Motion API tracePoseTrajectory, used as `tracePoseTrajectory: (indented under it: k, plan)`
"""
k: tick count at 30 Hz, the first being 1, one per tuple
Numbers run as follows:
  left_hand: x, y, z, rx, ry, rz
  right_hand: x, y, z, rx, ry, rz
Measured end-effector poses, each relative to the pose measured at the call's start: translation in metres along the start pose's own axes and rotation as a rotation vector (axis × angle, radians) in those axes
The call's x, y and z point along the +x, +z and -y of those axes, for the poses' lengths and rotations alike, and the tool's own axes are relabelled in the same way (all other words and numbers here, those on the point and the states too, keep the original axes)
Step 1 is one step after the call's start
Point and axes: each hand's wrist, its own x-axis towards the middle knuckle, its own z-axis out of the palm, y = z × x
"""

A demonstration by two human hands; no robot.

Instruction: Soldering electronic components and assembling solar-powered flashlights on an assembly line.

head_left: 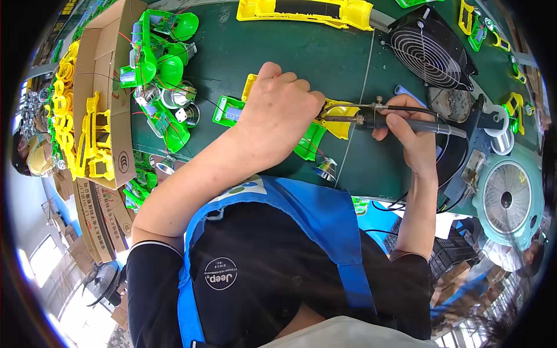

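Note:
My left hand [279, 113] is curled over a yellow plastic casing [340, 129], which shows on both sides of the fist; the fingertips are hidden beneath. Under and beside it lies a green flashlight housing [310, 142] with a battery at its left end. A silver reflector cup [326, 169] hangs on wires near the table's front edge. My right hand [413, 139] is closed around the dark handle of a soldering iron [377, 120], with a thin feed tube above it. The iron's metal tip points left, over the yellow casing and close to my left hand.
Several wired green housings [169, 71] are piled at the left beside a cardboard box [119, 104] with yellow frames. A long yellow strip [304, 13] lies at the far edge. A black fan [429, 49], a solder spool [500, 124] and a pale green fan [506, 197] stand at the right.

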Motion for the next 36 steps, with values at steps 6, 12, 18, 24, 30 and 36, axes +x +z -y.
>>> tracePoseTrajectory:
  k: [6,12,18,24,30,36]
  plan:
    - [0.002,0.0,-0.003,0.033,-0.012,0.001,-0.004,0.003,0.002,-0.027,0.005,-0.004]
    - [0.002,-0.001,-0.005,0.043,-0.042,0.013,-0.022,0.001,0.0,0.043,-0.089,-0.114]
    - [0.003,-0.002,-0.006,0.051,-0.047,0.025,-0.035,0.015,-0.021,0.172,-0.348,-0.378]
    - [0.002,-0.001,-0.005,0.037,-0.052,0.012,-0.029,0.059,-0.03,0.027,-0.409,-0.372]
    - [0.0,-0.001,-0.005,0.026,-0.061,0.008,-0.028,0.081,-0.038,-0.13,-0.455,-0.307]
    - [0.0,0.001,-0.006,0.035,-0.057,-0.004,-0.025,0.083,-0.043,-0.14,-0.5,-0.326]
